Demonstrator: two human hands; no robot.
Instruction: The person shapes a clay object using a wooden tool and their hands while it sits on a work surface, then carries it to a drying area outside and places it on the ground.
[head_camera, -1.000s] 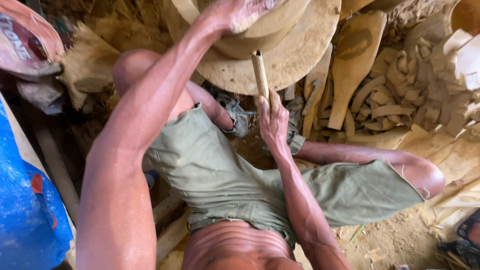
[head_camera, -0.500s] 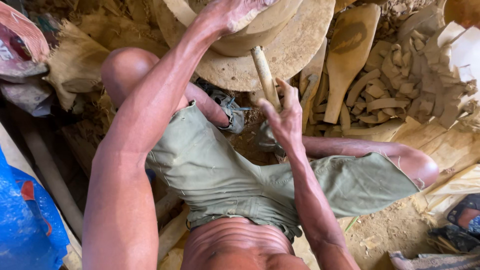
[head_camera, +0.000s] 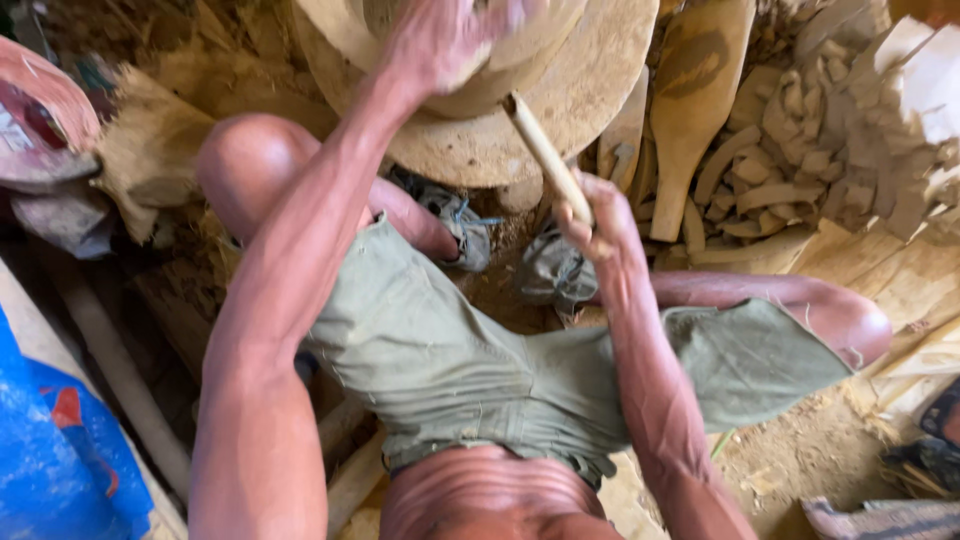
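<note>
Compared with a moment ago, we have leaned in closer: our right hand (head_camera: 597, 215) has carried the thin wooden stick (head_camera: 545, 155) up and leftward, so its far tip now touches the side of the pale clay form (head_camera: 480, 85) where before it stood apart, below the rim. Our left hand (head_camera: 440, 40) stays laid on top of that form, fingers spread and blurred with motion; it presses rather than grasps, though we cannot tell how firmly. The right hand is clenched around the lower end of the stick, thumb along the shaft. From this we judge the stick is now working the clay's wall while the left hand steadies it from above. The form sits on a round clay-caked wheel disc (head_camera: 600, 90), just beyond both hands, between our raised knees. To the right of the right hand lean flat wooden paddles (head_camera: 695, 100), and farther right lies a heap of dry clay scraps (head_camera: 800, 140), well apart from the work. Below the hands a crumpled grey cloth (head_camera: 555, 270) rests on the ground, and at our far left a blue tarp (head_camera: 50, 440). Nothing stands between stick and clay
</note>
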